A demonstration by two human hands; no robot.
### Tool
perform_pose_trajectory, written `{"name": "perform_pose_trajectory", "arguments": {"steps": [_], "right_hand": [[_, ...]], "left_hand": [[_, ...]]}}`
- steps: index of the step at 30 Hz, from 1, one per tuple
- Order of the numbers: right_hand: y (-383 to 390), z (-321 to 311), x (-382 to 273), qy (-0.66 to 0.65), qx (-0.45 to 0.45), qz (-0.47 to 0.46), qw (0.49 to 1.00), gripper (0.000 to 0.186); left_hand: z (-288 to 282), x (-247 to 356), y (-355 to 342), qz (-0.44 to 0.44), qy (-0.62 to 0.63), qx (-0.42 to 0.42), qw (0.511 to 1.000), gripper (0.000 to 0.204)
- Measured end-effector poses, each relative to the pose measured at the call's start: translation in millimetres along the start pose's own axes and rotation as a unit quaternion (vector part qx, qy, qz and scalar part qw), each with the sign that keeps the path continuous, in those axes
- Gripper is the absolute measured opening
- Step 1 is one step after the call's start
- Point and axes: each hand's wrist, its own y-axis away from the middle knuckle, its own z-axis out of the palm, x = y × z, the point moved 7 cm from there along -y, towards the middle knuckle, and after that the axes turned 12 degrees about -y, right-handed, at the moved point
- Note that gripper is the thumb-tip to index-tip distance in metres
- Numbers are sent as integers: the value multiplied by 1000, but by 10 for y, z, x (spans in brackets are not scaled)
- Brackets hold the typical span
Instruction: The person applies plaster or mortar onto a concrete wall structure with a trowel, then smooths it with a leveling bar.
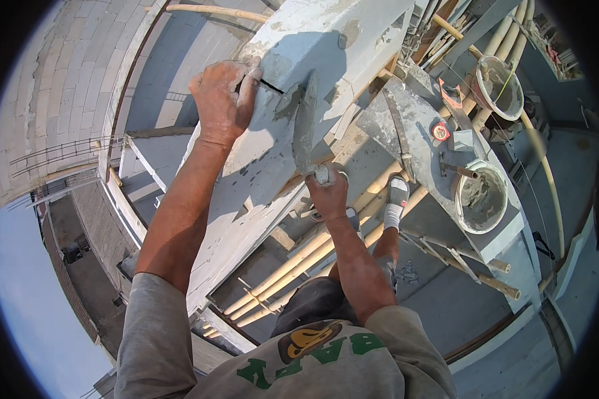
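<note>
My right hand (329, 193) is wrapped round the handle end of a trowel (304, 123), whose long grey blade is coated with mortar and points away from me. Its tip lies beside a smear of wet mortar (287, 104) on the pale block wall (266, 143). My left hand (223, 100) is closed at the wall's left edge, thumb and fingers pressed together. A thin black line (271, 86) runs from its fingertips towards the mortar; whether it is a gap or an object, I cannot tell. What the fingers hold is hidden.
At right, a mortar-stained board (406, 126) bears a handsaw (454, 100), a red tape measure (440, 131), a hammer (459, 170) and a mortar bucket (480, 197). Another bucket (499, 88) stands farther off. Bamboo poles (293, 269) run below; a drop lies left of the wall.
</note>
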Motion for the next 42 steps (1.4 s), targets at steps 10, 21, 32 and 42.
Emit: {"name": "perform_pose_trajectory", "arguments": {"steps": [10, 21, 32, 42], "right_hand": [[417, 102, 172, 137, -117, -133, 975, 31], [287, 255, 359, 83, 50, -14, 995, 28], [935, 564, 318, 189, -40, -48, 980, 41], [233, 311, 357, -120, -40, 225, 966, 19]], "left_hand": [[-38, 8, -17, -7, 27, -23, 999, 25], [-37, 42, -41, -15, 43, -22, 999, 20], [-61, 55, -62, -12, 32, -20, 999, 17], [-61, 42, -49, 5, 57, -2, 998, 17]]}}
